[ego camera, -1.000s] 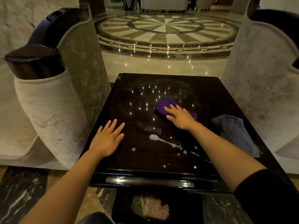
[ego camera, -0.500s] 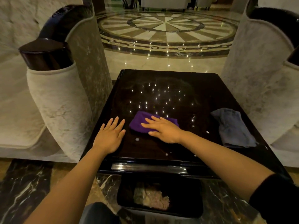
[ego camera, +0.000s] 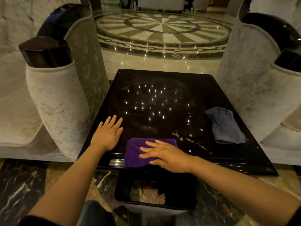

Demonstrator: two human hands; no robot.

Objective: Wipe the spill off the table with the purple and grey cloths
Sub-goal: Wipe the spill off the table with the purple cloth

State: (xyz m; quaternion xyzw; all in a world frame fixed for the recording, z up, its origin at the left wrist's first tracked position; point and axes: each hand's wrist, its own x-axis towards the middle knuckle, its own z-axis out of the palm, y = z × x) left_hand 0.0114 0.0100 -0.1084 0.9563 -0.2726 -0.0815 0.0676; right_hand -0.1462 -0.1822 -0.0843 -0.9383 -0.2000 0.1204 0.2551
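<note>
The right hand [ego camera: 164,156] has dragged the folded purple microfibre cloth [ego camera: 136,152] back from mid-table to the near edge of the glossy dark square table [ego camera: 162,79], where its front hem now overhangs the lip. The fingers lie spread and flat on top, pressing it down rather than gripping it. The long white streak it crossed is gone, so that pass worked. What remains is a broken trail of white droplets [ego camera: 187,139] to the right, between the purple cloth and the crumpled grey cloth [ego camera: 225,126], which sits untouched near the right edge. The left hand [ego camera: 108,133] rests palm-down, empty, bracing. In this dim light, thinner smears may be hiding among the reflections.
</note>
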